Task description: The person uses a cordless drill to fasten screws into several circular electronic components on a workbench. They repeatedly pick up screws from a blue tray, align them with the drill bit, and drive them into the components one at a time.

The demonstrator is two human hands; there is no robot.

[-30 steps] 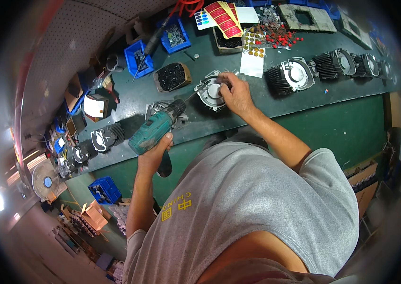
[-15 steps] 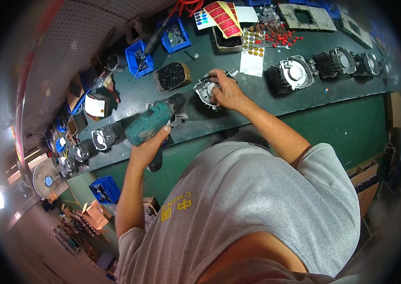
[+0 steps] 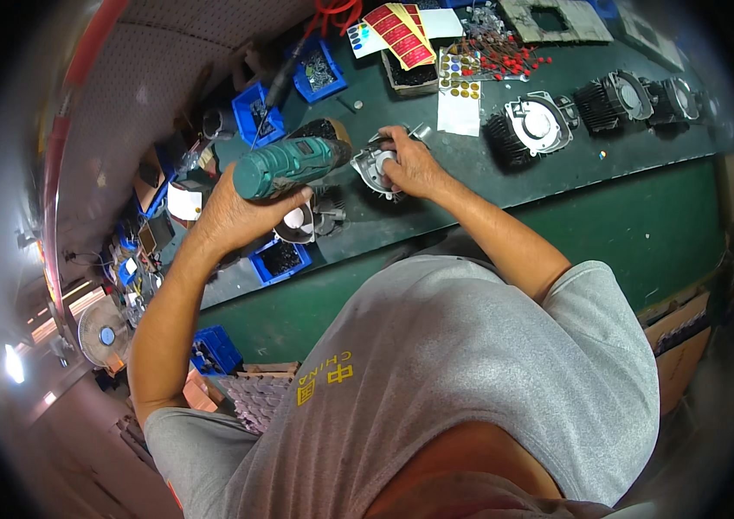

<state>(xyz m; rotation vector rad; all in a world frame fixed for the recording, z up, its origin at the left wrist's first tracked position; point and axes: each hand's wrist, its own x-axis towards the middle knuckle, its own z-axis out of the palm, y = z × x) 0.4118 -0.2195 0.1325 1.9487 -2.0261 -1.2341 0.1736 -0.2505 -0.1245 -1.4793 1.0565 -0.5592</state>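
Observation:
My left hand [image 3: 241, 212] is wrapped round the handle of a teal cordless drill [image 3: 285, 166], held above the bench with its dark chuck end toward the right. A silver cast-metal housing [image 3: 373, 170] lies to the right of the drill, with a round boss in its middle. My right hand [image 3: 412, 164] grips this housing from its right side, thumb on the boss and fingers over the far rim. The drill's tip is not clearly visible. Below the drill, another metal housing [image 3: 296, 223] shows partly behind my left hand.
Finned housings [image 3: 536, 125] stand in a row along the green bench on the right. A blue bin [image 3: 280, 261] of dark parts sits at the front edge. Farther back are blue bins [image 3: 319, 71], a box of black parts [image 3: 410, 80], red label sheets [image 3: 399, 36] and red-tipped pieces [image 3: 514, 62].
My left hand has lifted the drill up and away from me, its body now level and partly covering a box of black parts. My right hand stays on the housing.

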